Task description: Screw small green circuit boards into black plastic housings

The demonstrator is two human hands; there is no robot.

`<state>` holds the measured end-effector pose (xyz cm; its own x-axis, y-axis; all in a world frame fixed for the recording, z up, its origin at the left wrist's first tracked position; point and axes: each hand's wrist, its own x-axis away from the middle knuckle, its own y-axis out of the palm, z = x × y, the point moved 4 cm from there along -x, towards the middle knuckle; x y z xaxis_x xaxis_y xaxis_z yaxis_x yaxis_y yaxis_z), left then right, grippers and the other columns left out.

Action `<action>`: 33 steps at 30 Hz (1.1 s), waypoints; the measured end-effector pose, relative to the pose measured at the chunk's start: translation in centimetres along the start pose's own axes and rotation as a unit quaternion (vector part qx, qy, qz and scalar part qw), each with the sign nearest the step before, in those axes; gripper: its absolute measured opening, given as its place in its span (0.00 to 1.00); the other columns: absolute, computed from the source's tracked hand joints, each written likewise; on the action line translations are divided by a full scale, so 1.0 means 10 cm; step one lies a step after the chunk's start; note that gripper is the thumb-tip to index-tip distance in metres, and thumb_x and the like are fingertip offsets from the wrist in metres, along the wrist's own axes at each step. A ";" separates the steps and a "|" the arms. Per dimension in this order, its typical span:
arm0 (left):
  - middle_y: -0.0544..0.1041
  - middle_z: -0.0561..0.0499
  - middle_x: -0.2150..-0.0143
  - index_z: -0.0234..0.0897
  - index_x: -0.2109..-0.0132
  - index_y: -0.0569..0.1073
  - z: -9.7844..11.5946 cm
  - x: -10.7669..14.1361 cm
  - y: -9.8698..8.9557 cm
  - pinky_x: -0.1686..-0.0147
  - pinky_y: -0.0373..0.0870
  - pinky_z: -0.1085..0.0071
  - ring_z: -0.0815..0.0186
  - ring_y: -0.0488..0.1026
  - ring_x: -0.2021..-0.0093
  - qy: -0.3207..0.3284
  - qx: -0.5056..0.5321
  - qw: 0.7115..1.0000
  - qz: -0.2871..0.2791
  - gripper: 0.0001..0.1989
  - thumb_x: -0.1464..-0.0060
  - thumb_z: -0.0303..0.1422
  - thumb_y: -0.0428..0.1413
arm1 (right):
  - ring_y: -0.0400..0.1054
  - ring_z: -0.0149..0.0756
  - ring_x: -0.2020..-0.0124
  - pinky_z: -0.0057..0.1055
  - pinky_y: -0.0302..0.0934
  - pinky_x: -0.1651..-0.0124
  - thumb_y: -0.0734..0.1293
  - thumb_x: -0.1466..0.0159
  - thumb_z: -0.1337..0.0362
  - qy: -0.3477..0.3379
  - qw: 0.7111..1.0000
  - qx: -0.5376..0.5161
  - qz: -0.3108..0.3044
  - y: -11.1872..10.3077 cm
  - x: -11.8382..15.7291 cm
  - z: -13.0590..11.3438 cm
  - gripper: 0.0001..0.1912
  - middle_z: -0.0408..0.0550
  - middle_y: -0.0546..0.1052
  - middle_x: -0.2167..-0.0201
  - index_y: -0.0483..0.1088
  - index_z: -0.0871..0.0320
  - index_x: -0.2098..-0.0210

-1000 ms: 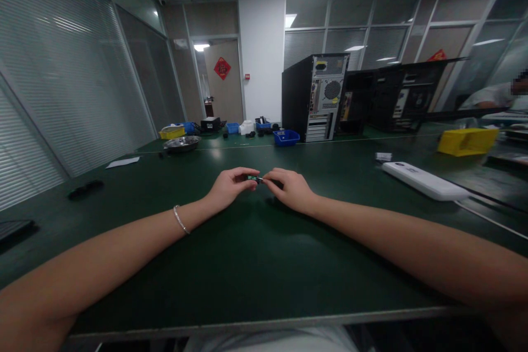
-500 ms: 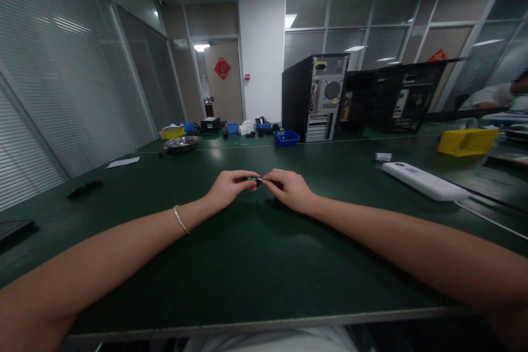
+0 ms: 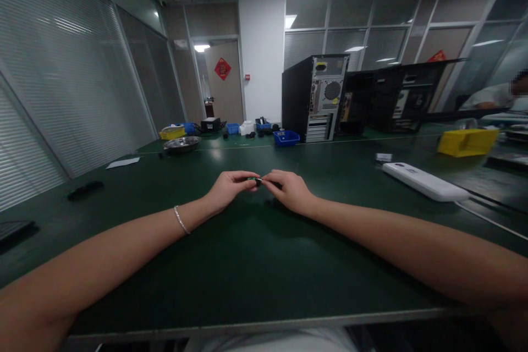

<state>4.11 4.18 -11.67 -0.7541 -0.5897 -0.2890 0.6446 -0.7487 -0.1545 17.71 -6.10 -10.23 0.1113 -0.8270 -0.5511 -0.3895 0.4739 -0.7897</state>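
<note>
Above the dark green table (image 3: 264,269), my left hand (image 3: 227,190) pinches a small green and black part (image 3: 253,180) between thumb and fingers. My right hand (image 3: 291,191) is just to the right of it, thumb and fingertips closed on something thin and light that meets the small part; it is too small to make out. The fingertips of both hands are close together, with the part between them. A silvery bracelet (image 3: 180,220) is on my left wrist.
Behind the hands stand a blue bin (image 3: 286,138), a metal bowl (image 3: 182,144) and a black computer case (image 3: 315,99). At the right are a white device (image 3: 424,181) with cables and a yellow bin (image 3: 467,142). A person (image 3: 490,97) sits at the far right.
</note>
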 end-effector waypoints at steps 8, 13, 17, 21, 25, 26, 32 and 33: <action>0.80 0.47 0.62 0.33 0.57 0.77 0.03 0.02 0.02 0.56 0.72 0.64 0.63 0.77 0.63 -0.002 -0.015 1.000 -0.003 0.15 0.54 0.33 0.63 | 0.69 0.34 0.64 0.28 0.56 0.65 0.59 0.34 0.61 -0.005 1.000 0.020 -0.001 0.00 0.00 0.00 0.13 0.46 0.76 0.65 0.74 0.53 0.59; 0.80 0.47 0.63 0.33 0.57 0.77 0.05 0.02 0.02 0.57 0.72 0.65 0.63 0.77 0.65 0.013 -0.045 0.999 -0.017 0.14 0.53 0.32 0.62 | 0.69 0.34 0.65 0.27 0.56 0.65 0.58 0.34 0.60 -0.010 1.000 0.014 -0.008 0.01 0.00 0.01 0.13 0.45 0.76 0.65 0.74 0.54 0.59; 0.79 0.47 0.63 0.34 0.56 0.77 0.05 0.02 0.03 0.59 0.71 0.68 0.66 0.75 0.66 0.005 -0.038 0.999 -0.030 0.13 0.51 0.31 0.61 | 0.68 0.34 0.64 0.27 0.56 0.65 0.58 0.34 0.60 -0.007 1.000 -0.006 -0.012 0.02 0.00 0.03 0.13 0.45 0.76 0.65 0.74 0.54 0.60; 0.78 0.48 0.65 0.34 0.57 0.77 0.07 0.00 0.05 0.61 0.70 0.69 0.68 0.73 0.67 0.018 -0.041 0.998 -0.046 0.12 0.50 0.31 0.60 | 0.68 0.34 0.65 0.27 0.56 0.65 0.58 0.34 0.60 -0.003 1.000 -0.005 -0.007 0.03 -0.01 0.05 0.13 0.45 0.76 0.65 0.74 0.54 0.60; 0.77 0.48 0.64 0.33 0.57 0.76 0.08 -0.01 0.04 0.62 0.70 0.69 0.68 0.72 0.68 0.039 -0.069 0.996 -0.051 0.12 0.50 0.33 0.59 | 0.68 0.34 0.65 0.27 0.55 0.65 0.58 0.34 0.60 0.001 1.000 0.009 -0.011 0.03 -0.01 0.04 0.13 0.45 0.76 0.65 0.74 0.54 0.60; 0.77 0.48 0.64 0.33 0.57 0.76 0.08 -0.01 0.03 0.63 0.70 0.69 0.68 0.72 0.68 0.044 -0.078 0.995 -0.049 0.13 0.50 0.33 0.59 | 0.68 0.34 0.65 0.27 0.55 0.66 0.58 0.34 0.60 0.003 1.000 0.014 -0.014 0.03 -0.01 0.04 0.13 0.45 0.76 0.65 0.74 0.54 0.60; 0.77 0.48 0.65 0.33 0.56 0.76 0.05 -0.02 -0.03 0.62 0.70 0.69 0.67 0.73 0.68 0.056 -0.101 0.993 -0.025 0.14 0.50 0.33 0.59 | 0.68 0.34 0.64 0.28 0.54 0.66 0.58 0.34 0.60 0.005 0.999 0.023 -0.029 0.01 0.00 0.02 0.13 0.45 0.76 0.65 0.74 0.54 0.61; 0.77 0.49 0.65 0.33 0.56 0.76 0.05 -0.02 -0.03 0.61 0.70 0.69 0.67 0.73 0.67 0.057 -0.098 0.993 -0.027 0.14 0.50 0.32 0.59 | 0.68 0.34 0.64 0.27 0.55 0.65 0.58 0.34 0.60 0.004 0.999 0.020 -0.031 0.01 0.00 0.02 0.13 0.45 0.76 0.65 0.74 0.54 0.61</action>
<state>4.00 4.35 -11.16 -0.7768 -0.5029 -0.3792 0.6235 -0.6990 -0.3503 17.85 -6.02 -10.34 0.1268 -0.8573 -0.4990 -0.3454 0.4334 -0.8324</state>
